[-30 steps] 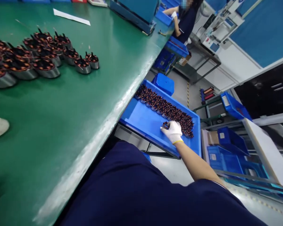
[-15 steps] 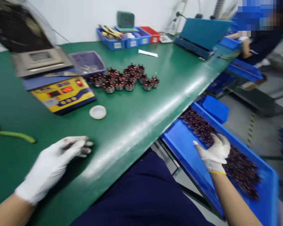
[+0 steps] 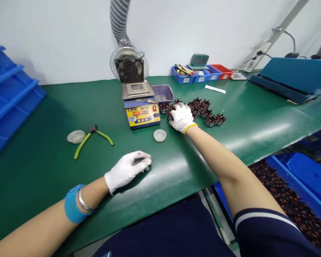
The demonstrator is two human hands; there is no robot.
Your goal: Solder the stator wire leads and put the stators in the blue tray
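My right hand (image 3: 182, 117), in a white glove with a yellow cuff edge, reaches over the green workbench. Its fingers are curled round a motor stator (image 3: 170, 116) at the left of a group of copper-wound stators (image 3: 199, 104); the glove hides most of that piece. Nearer the bench front, my left hand (image 3: 130, 168), also gloved in white, rests on its side with fingers bent towards the thumb, and nothing shows in it. A small white dish (image 3: 159, 135) stands between the two hands. Green-handled cutters (image 3: 93, 130) lie open to the left.
A yellow-and-blue soldering pot (image 3: 143, 115) with a red display stands behind the dish, a purple tray (image 3: 163, 92) beside it. Another white dish (image 3: 76, 136) is near the cutters. Blue stacked bins (image 3: 10, 96) rise at left. Below the bench at right, a blue crate (image 3: 307, 194) holds many stators.
My right hand has moved from the stators in the blue crate up to the group on the bench. My left hand stays on the bench. The view has swung left.
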